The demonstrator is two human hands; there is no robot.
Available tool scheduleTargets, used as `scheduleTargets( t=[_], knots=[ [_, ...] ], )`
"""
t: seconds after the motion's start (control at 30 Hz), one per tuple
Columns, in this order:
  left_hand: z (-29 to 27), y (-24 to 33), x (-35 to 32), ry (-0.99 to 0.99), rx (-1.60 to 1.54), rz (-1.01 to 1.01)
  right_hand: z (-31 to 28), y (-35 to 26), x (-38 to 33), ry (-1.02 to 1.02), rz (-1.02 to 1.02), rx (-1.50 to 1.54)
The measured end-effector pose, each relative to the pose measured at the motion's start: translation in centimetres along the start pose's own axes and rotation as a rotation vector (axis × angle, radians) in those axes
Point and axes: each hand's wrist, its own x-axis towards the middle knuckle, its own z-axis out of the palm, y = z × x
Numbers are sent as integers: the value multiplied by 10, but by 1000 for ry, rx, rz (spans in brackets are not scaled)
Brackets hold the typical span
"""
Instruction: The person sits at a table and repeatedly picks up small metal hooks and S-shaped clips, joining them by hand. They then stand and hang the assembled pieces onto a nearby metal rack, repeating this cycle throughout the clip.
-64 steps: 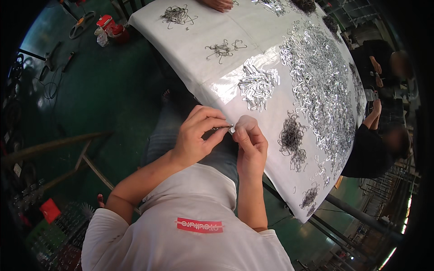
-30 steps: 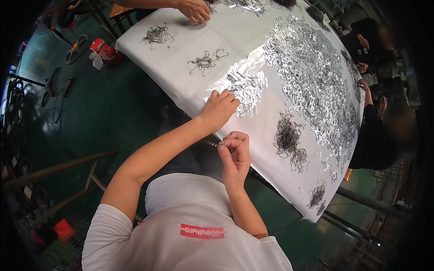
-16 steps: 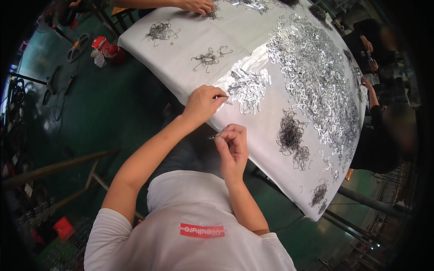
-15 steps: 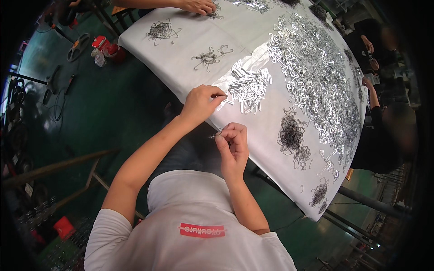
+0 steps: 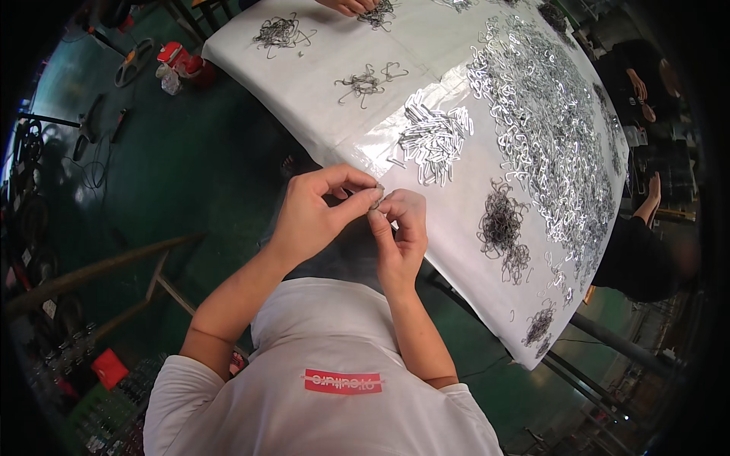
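Note:
My left hand (image 5: 310, 214) and my right hand (image 5: 403, 237) meet just off the near edge of the table. Thumb and fingertips are pinched closed on both. Between them shows a small grey metal piece (image 5: 376, 199), mostly covered by the fingertips, so its shape is hard to tell. Closest to my hands on the table lies a pile of short, shiny, elongated metal pieces (image 5: 435, 140), partly on a clear plastic sheet (image 5: 368, 149). To its right sits a dark heap of bent wire hooks (image 5: 502, 224).
A broad spread of shiny hooks (image 5: 544, 144) covers the right of the white-covered table (image 5: 304, 99). Smaller wire-hook clusters (image 5: 363, 82) lie at the left. Another person's hand (image 5: 350, 6) touches a cluster at the far edge; other people stand along the right side.
My left hand has drawn back from the edge of the shiny pile and come against my right hand's fingertips. The view has shifted slightly, and the far person's hand sits higher.

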Motion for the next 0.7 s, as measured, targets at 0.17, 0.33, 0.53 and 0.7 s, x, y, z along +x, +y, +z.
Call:
scheduleTargets(
  t=[0.17, 0.33, 0.53, 0.7],
  knots=[
    [-2, -7, 1, 99, 153, 214, -7, 9, 14, -99, -99, -213],
    [-5, -9, -1, 118, 232, 225, -37, 33, 94, -199, -138, -445],
    [-8, -8, -6, 101, 255, 201, -20, 80, 238, -418, -253, -942],
    [-9, -8, -9, 121, 252, 224, -11, 89, 267, -612, -276, -1291]
  ],
)
